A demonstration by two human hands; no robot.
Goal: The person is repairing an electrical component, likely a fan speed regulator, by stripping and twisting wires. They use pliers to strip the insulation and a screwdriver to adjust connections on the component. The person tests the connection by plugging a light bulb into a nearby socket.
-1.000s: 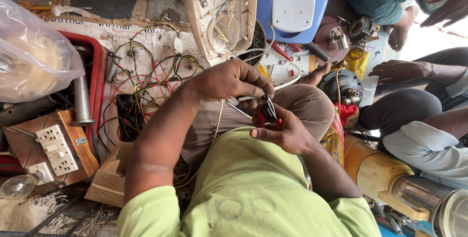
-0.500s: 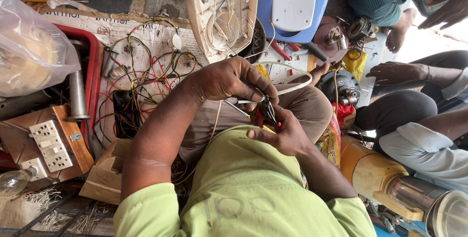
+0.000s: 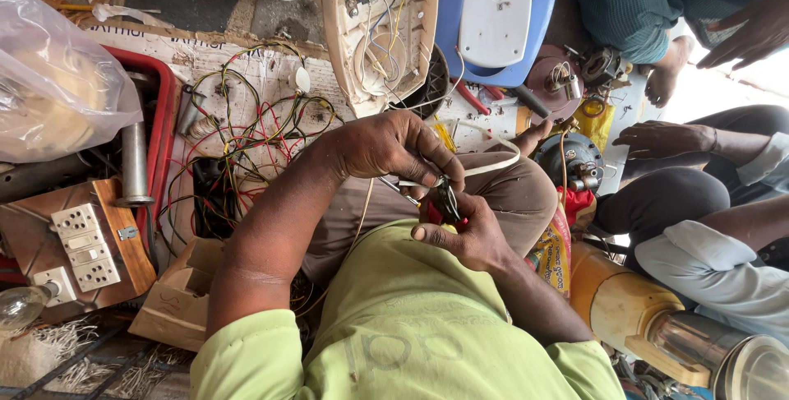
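My left hand (image 3: pixel 386 149) pinches a white wire (image 3: pixel 485 168); right hand (image 3: pixel 464 235) grips red-handled pliers (image 3: pixel 444 207), jaws mostly hidden btwn fingers, over my lap; tangled wires (image 3: pixel 246 137) on cardboard far left; socket board (image 3: pixel 82 248) near left, part cut off.

We note the lime-green shirt (image 3: pixel 427 326), red-handled pliers (image 3: pixel 444 207), a white cord (image 3: pixel 485 166), the blue-and-white appliance (image 3: pixel 493 13), a red tray (image 3: pixel 168 112), yellow, green and red wires (image 3: pixel 246 129), and a yellow-orange jar base (image 3: pixel 616 305).
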